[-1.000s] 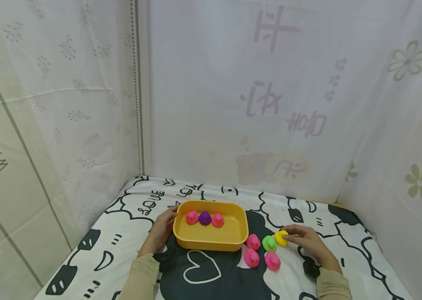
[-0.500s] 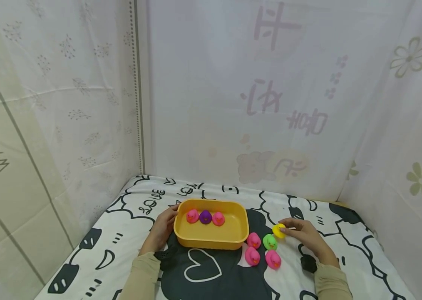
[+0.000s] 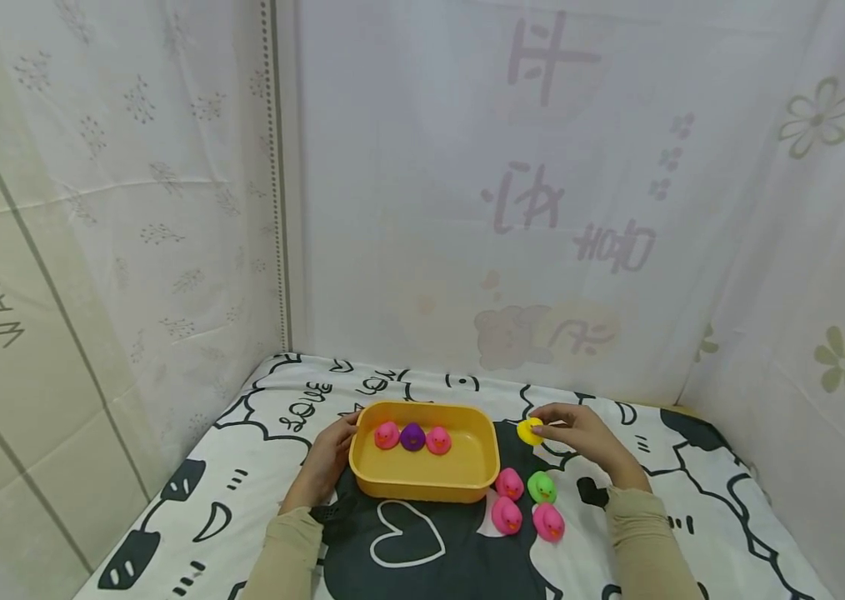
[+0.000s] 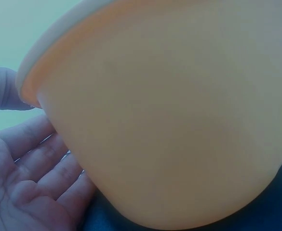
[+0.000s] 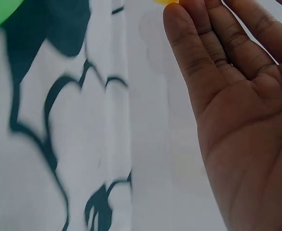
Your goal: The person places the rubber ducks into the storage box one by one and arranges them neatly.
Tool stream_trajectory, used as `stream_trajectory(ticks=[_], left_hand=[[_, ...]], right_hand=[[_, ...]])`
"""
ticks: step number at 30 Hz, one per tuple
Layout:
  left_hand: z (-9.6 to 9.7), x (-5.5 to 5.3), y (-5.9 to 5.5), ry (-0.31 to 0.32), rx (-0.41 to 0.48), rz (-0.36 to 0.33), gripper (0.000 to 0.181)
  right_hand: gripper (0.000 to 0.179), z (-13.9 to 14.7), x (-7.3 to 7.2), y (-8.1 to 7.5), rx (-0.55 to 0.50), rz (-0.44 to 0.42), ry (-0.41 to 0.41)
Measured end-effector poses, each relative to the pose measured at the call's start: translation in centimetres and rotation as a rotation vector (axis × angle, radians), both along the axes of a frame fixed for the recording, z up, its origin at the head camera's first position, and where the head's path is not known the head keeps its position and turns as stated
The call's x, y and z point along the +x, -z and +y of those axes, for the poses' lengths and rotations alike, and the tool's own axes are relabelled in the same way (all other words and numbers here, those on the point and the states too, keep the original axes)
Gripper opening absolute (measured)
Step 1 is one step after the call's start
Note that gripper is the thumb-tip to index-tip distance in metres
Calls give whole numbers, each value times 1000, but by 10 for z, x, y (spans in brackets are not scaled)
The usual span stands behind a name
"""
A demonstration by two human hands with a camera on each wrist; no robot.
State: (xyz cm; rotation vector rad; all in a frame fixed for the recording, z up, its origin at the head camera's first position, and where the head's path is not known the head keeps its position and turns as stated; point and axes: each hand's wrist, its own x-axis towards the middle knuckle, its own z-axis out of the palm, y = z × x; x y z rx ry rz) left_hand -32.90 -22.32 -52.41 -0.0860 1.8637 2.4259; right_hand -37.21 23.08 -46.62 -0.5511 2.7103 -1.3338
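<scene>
Between its thumb and fingertips, my right hand (image 3: 582, 433) pinches a yellow rubber duck (image 3: 529, 431), just off the right end of a yellow plastic tub (image 3: 422, 490). Only a sliver of this duck shows at the top of the right wrist view. My left hand (image 3: 327, 457) touches the tub's left end. In the left wrist view the fingers (image 4: 47, 156) lie fairly straight against the wall, the thumb at the rim, and the tips are hidden behind the tub. Inside the tub a purple duck (image 3: 412, 437) sits between two pink ducks, one on the left (image 3: 387, 435), one on the right (image 3: 438, 441).
Right of the tub, several ducks stand in a cluster on the patterned cloth (image 3: 242, 500): a green duck (image 3: 542, 487) and three pink ones, including a front-right pink duck (image 3: 548, 522). Pale printed curtains (image 3: 422, 250) hang behind and at both sides.
My right hand has lifted the yellow duck from beside the green duck and carried it back and left, toward the tub. The left hand and the tub have stayed in place.
</scene>
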Motion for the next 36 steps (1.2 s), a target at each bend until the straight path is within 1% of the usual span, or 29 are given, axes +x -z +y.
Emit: stream_trajectory(ticks=[3, 6, 9, 12, 15, 18, 22, 25, 27, 30, 33, 36], left_hand=[[0, 1, 0, -1, -5, 3, 55], [0, 1, 0, 6, -10, 10, 55], [0, 1, 0, 7, -5, 10, 55], [0, 1, 2, 2, 2, 11, 54], [-1, 1, 3, 1, 10, 10, 53], [-1, 1, 4, 1, 10, 9, 53], [0, 3, 4, -5, -4, -2, 53], [0, 3, 4, -8, 0, -11, 53], [0, 2, 3, -3, -3, -4, 54], [0, 1, 3, 3, 8, -3, 54], [-1, -1, 2, 9, 4, 4, 55], [-1, -3, 3, 2, 10, -8, 55]], right_hand=[[35, -15, -6, -10, 0, 6, -61], [31, -31, -11, -17, 2, 17, -143], [30, -45, -16, -19, 10, 12, -195], [29, -58, -21, -17, 24, -3, -228], [30, -70, -22, -16, 35, -14, -255], [32, -81, -22, -15, 47, -28, -261], [30, -91, -23, -11, 70, -37, -296], [26, -96, -22, -12, 99, -8, -339], [25, -99, -22, -13, 115, 15, -358], [24, -104, -23, -15, 142, 22, -358], [24, -108, -25, -15, 180, 3, -346], [24, -111, -26, -16, 228, 3, -344]])
